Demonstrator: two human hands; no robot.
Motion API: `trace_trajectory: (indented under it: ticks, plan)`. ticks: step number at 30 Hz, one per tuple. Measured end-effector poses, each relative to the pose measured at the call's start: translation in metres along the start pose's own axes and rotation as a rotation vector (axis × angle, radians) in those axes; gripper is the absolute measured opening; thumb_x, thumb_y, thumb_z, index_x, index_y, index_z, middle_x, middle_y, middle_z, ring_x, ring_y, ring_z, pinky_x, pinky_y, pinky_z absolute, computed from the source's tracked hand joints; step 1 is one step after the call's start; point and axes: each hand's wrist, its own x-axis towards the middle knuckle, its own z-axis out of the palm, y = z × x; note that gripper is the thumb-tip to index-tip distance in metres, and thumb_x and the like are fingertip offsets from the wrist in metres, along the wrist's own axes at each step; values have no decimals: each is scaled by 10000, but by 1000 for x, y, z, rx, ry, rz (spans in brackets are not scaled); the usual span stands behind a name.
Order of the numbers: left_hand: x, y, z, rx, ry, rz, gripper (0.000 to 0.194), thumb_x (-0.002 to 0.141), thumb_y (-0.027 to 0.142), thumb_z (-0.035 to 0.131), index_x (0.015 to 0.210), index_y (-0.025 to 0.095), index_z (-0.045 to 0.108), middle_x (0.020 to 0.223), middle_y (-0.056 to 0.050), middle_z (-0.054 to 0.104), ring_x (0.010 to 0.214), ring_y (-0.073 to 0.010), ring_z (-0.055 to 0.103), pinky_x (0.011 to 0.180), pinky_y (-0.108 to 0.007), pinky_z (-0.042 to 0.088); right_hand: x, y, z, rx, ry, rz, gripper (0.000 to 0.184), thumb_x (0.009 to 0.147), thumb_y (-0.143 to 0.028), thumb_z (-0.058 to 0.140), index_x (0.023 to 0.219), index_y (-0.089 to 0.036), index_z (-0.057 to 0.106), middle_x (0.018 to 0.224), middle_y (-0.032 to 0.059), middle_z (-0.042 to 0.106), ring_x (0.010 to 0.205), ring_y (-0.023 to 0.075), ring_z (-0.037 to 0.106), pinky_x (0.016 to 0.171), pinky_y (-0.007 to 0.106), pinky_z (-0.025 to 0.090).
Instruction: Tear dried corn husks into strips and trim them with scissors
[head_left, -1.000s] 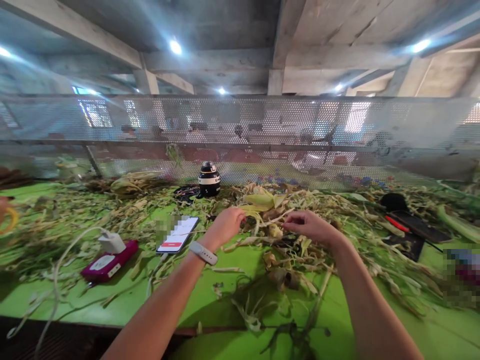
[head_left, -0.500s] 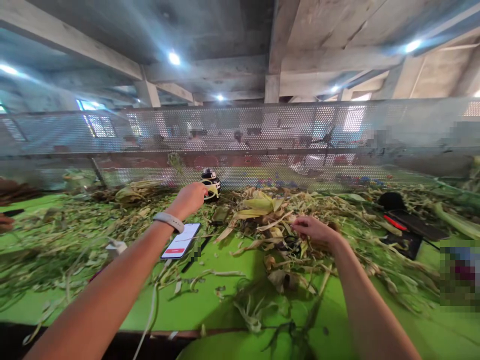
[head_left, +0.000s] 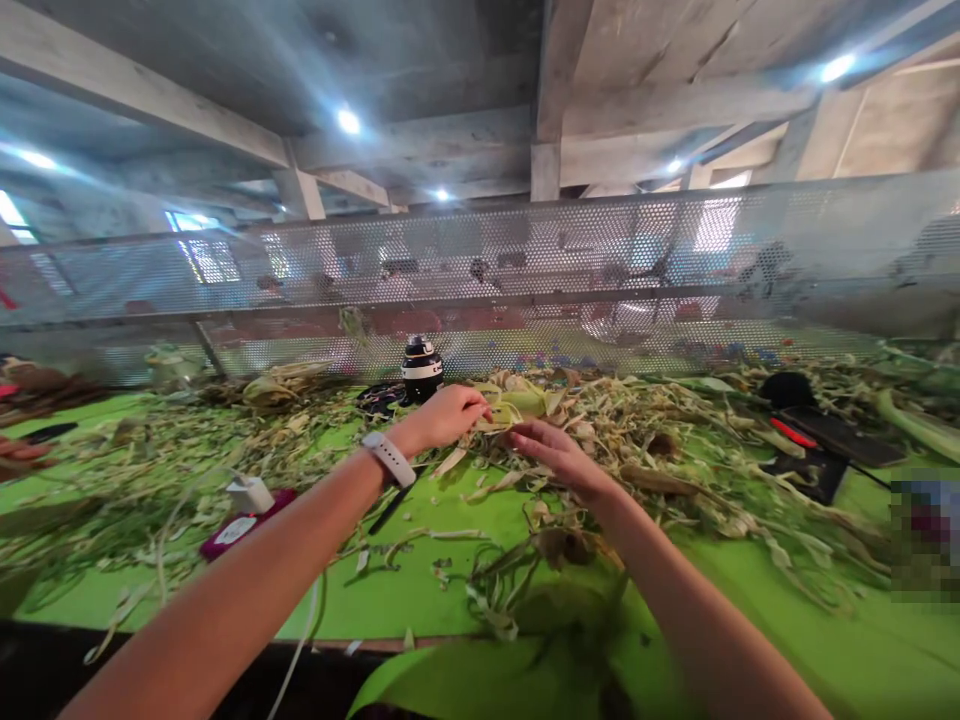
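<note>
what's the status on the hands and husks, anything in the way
Left hand at the husks, hold unclear. Right hand outstretched close beside it. Black bottle just beyond left hand.

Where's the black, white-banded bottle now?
In the head view, the black bottle stands left of centre, just beyond the left hand, in front of the perforated screen.

On my left wrist, above the left hand (head_left: 444, 418), I am wearing a pale grey wristband (head_left: 388, 460). The strap is encircling the wrist and presenting a smooth, matte surface. Small dark adjustment holes are running along its visible length. A rounded, plain section is forming the upper-left end; its fine detail is appearing too small to read. My left forearm (head_left: 240, 580), right hand (head_left: 555, 450) and right forearm (head_left: 697, 600) are showing bare.
</note>
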Motion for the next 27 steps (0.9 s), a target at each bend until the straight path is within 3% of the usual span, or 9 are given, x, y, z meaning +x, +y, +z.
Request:
trace_trajectory:
  ticks: [2, 6, 10, 15, 17, 19, 21, 24, 27]
  plan:
    - [1, 0, 6, 59, -44, -9, 276, 790, 278, 473, 776, 131, 707, 567, -18, 583, 504, -129, 454, 515, -236, 303, 1, 5, 8, 180, -46, 80, 453, 717, -595, 653, 860, -166, 617, 685, -3, 613, 633, 112, 559, 597, 228, 432]
    - [-1, -5, 8, 245, -93, -40, 358, 804, 288, 404, 840, 113, 714, 604, -30, 590, 535, -137, 451, 538, -250, 306, -2, 2, -5, 215, 12, 139, 481, 695, -646, 646, 732, -171, 582, 435, -111, 292, 391, 46, 216, 393, 197, 158]
    - [-7, -8, 4, 313, -137, -41, 367, 800, 270, 393, 852, 115, 722, 691, -53, 642, 592, -147, 486, 580, -255, 331, -12, -18, -27, 82, -172, 105, 415, 749, -552, 661, 774, -138, 658, 462, -97, 309, 420, 45, 198, 415, 216, 111]
    - [-19, -2, 0, 278, -179, -15, 298, 801, 241, 438, 794, 139, 719, 718, -54, 665, 629, -150, 524, 618, -253, 362, -21, -35, -34, 1, -228, 49, 315, 720, -443, 729, 741, -133, 678, 641, -12, 549, 540, 66, 393, 487, 213, 247]
    - [-27, 3, 0, 202, -379, 3, 237, 792, 247, 499, 747, 152, 711, 650, -34, 644, 577, -137, 511, 588, -247, 367, -22, -37, -35, 5, -139, -7, 300, 715, -435, 733, 733, -143, 666, 670, -3, 572, 576, 81, 431, 516, 219, 287]
    - [-37, 10, 2, 22, -709, 25, 196, 795, 278, 549, 754, 169, 707, 642, -18, 645, 545, -124, 510, 564, -240, 386, -21, -36, -36, 14, -52, -60, 302, 711, -441, 732, 723, -151, 651, 661, -7, 567, 586, 91, 444, 531, 225, 308]
    - [-47, 19, 7, -200, -881, 51, 203, 814, 327, 564, 749, 185, 695, 707, -17, 671, 565, -112, 516, 586, -237, 418, -18, -33, -34, 12, -13, -80, 312, 709, -454, 726, 721, -154, 641, 644, -13, 555, 582, 93, 443, 537, 229, 319]
    - [-55, 28, 13, -452, -829, 84, 219, 816, 375, 588, 771, 181, 681, 773, -28, 670, 601, -105, 518, 607, -239, 431, -10, -23, -28, -1, 27, -67, 349, 702, -495, 710, 728, -155, 636, 636, -13, 550, 576, 97, 438, 539, 233, 329]
    - [-49, 30, 12, -550, -507, 79, 230, 828, 369, 568, 829, 166, 675, 783, -33, 650, 623, -100, 520, 600, -228, 412, -4, -8, -16, 4, 14, -19, 401, 684, -555, 689, 714, -160, 626, 645, -1, 556, 581, 109, 444, 530, 241, 333]
